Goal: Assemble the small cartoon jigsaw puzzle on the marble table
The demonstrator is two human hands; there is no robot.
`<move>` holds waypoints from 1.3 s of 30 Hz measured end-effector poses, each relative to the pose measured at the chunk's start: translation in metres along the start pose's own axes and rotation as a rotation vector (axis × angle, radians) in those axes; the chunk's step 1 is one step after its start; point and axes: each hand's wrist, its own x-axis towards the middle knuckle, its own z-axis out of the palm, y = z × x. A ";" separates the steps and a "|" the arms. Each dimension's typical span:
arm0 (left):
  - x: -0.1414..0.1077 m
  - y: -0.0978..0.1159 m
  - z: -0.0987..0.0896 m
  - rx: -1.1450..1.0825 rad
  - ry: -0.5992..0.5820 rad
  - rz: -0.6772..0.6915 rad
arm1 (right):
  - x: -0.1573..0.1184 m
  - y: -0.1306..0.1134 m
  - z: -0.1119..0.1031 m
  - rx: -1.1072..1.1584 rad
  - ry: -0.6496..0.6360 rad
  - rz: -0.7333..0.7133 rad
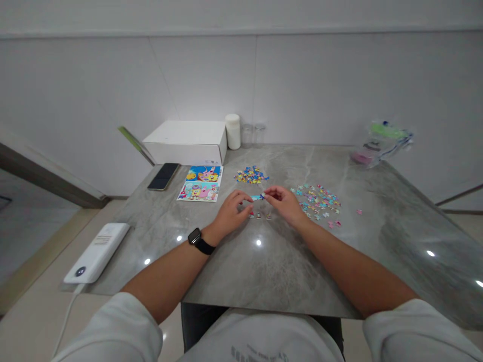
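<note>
- While the table [241, 271] carries everything, loose pieces [319, 202] spread beside the right hand [285, 202], likely for easy reach.
- Left hand [232, 211], thumb and fingers parted, seemingly steadies; right hand pinches.
- Puzzle strip [256, 197]: between both hands.

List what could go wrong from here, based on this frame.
1. The loose puzzle pieces lie close to the left hand and right hand; a small slip might scatter them.
2. One pink piece sits apart from the right-hand pile, so it could be overlooked.
3. The white device lies by the table's edge with its cable hanging down; a snag might pull it off.
</note>
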 end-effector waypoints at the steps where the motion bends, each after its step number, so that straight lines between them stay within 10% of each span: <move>1: 0.000 0.001 0.000 -0.007 0.003 -0.008 | -0.004 0.003 0.004 -0.022 -0.005 -0.012; 39: 0.000 0.004 -0.001 -0.121 -0.061 -0.042 | -0.024 0.003 0.019 0.134 -0.058 0.008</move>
